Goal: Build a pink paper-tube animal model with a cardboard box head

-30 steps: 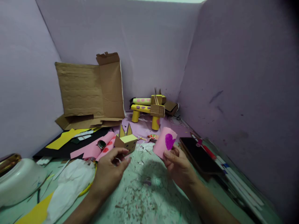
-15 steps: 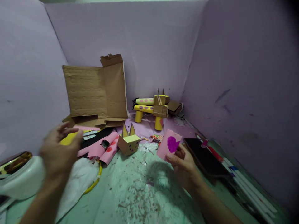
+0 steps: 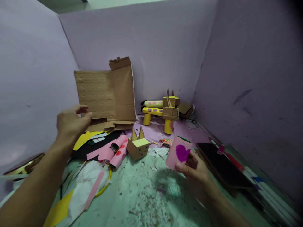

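My right hand (image 3: 195,168) grips a pink paper tube (image 3: 174,156) between thumb and fingers. A purple heart is drawn on the tube's side, and a dark green edge shows behind its top. My left hand (image 3: 73,121) is raised at the left, in front of the large opened cardboard piece (image 3: 100,91). Its fingers are bent and slightly apart from the thumb, with nothing visible between them. Below it lie yellow paper (image 3: 82,140) and pink paper pieces (image 3: 101,154). Between the hands sits a small cardboard box with two pointed ears (image 3: 138,148).
Yellow spotted animal figures made of tubes and cardboard (image 3: 159,110) stand at the back. A dark phone-like slab (image 3: 220,164) and several markers (image 3: 267,189) lie at the right. White tissue (image 3: 85,176) and a yellow ring (image 3: 104,189) lie front left. Lilac walls enclose three sides.
My left hand has moved up and a little right, away from the papers. The pink tube stays in my right hand. The view has shifted, so the scene sits farther right.
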